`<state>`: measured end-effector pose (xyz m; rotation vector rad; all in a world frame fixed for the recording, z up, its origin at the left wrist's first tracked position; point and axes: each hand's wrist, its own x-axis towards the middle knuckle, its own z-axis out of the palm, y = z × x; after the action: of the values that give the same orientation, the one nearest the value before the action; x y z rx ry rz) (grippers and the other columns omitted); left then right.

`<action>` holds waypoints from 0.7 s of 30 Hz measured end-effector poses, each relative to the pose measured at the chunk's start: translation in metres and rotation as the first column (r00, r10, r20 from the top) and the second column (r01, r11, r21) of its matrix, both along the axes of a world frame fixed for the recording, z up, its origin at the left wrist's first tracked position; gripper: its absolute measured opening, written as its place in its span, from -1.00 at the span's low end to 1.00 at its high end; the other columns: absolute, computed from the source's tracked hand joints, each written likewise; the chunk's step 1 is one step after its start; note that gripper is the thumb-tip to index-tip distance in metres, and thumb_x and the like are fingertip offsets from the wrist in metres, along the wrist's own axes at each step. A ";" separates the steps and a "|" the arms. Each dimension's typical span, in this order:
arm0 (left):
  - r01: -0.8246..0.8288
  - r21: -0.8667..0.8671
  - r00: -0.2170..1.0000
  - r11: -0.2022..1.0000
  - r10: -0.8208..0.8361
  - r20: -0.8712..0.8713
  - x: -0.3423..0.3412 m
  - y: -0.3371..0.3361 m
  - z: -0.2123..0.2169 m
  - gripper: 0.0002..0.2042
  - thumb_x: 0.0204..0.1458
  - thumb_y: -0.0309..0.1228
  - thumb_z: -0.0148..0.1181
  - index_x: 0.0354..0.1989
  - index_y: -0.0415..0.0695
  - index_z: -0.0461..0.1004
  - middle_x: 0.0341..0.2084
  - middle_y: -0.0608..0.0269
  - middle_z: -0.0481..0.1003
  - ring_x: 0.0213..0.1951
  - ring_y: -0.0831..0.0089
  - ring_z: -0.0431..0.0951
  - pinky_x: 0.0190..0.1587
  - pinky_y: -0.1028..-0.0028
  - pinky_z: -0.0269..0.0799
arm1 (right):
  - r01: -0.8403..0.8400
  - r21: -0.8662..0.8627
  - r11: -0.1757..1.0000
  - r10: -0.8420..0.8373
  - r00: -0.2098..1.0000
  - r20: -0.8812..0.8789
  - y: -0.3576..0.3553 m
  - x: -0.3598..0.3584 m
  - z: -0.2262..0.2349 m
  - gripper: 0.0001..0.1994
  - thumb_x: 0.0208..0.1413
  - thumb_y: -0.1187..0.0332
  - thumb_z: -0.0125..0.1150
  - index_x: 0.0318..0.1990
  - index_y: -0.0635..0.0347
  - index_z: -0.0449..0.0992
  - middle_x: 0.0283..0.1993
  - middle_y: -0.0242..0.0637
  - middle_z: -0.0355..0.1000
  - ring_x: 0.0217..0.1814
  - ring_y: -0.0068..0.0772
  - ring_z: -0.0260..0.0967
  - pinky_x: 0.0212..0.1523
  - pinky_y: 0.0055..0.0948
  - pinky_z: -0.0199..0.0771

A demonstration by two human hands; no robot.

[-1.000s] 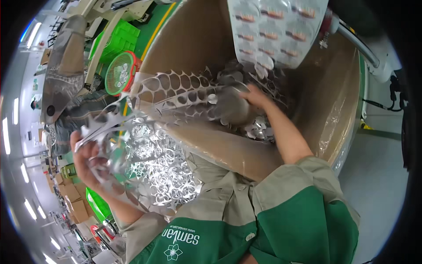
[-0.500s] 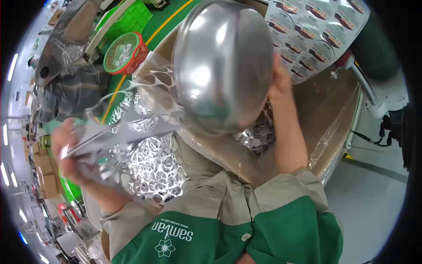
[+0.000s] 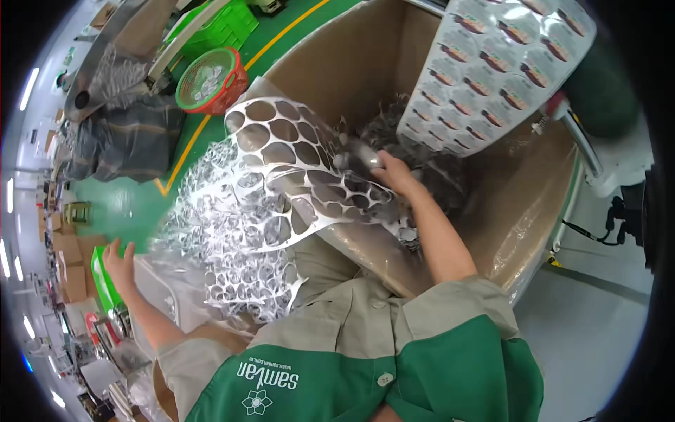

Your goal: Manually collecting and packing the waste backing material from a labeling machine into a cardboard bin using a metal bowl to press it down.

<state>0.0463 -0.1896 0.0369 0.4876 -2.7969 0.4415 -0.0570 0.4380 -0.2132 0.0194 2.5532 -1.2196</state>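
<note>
While the right hand (image 3: 394, 172) grips the punched foil web (image 3: 295, 183) at the box (image 3: 337, 63) mouth, the left hand (image 3: 121, 264) hangs open, apart. Stuffing scrap seems underway; next, push it deeper.

Red-and-green basket (image 3: 211, 79) of scraps, yellow floor line (image 3: 211, 116) — folded dark cloth (image 3: 123, 144), green crate (image 3: 223, 27)

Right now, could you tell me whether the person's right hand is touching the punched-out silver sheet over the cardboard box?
Touching. The head view shows the right hand gripping the punched-out silver sheet at its edge, over the cardboard box.
</note>
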 end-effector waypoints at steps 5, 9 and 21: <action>0.719 0.469 0.672 0.513 -0.685 -0.282 -0.098 0.296 0.038 -0.68 -0.01 -0.43 0.05 -0.04 -0.15 0.36 -0.03 0.09 0.35 0.14 0.18 0.19 0.12 0.35 0.09 | 0.208 -0.202 0.957 -0.242 0.957 -0.160 -0.006 -0.013 0.081 -0.75 -0.05 0.33 0.10 -0.26 0.28 0.28 -0.39 -0.20 0.33 -0.34 -0.39 0.26 -0.29 -0.40 0.26; 0.816 0.354 0.478 0.457 -0.878 0.030 -0.161 0.339 0.005 -0.64 -0.03 -0.14 0.05 -0.14 -0.13 0.42 -0.18 0.11 0.44 0.06 0.07 0.25 0.07 0.24 0.15 | 0.092 -0.916 0.389 -0.128 0.991 0.045 0.047 0.004 0.150 -0.64 0.03 0.33 0.07 -0.01 0.25 0.30 -0.16 -0.30 0.35 -0.34 -0.60 0.33 -0.35 -0.59 0.29; 0.369 0.771 -0.133 0.520 -0.791 0.597 -0.086 0.449 -0.010 -0.20 -0.26 0.32 -0.01 0.02 -0.13 0.30 -0.24 -0.12 0.45 -0.15 0.00 0.43 -0.09 0.21 0.31 | -0.132 0.554 0.822 0.100 0.991 0.088 0.131 0.064 -0.177 -0.72 -0.17 0.20 0.09 -0.42 0.24 0.53 -0.40 -0.12 0.47 -0.24 -0.15 0.41 -0.23 -0.28 0.38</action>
<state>-0.0398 0.2592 0.0270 -1.8369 -3.6387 -0.1575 0.0074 0.5688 -0.3898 0.0256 2.7193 -0.3815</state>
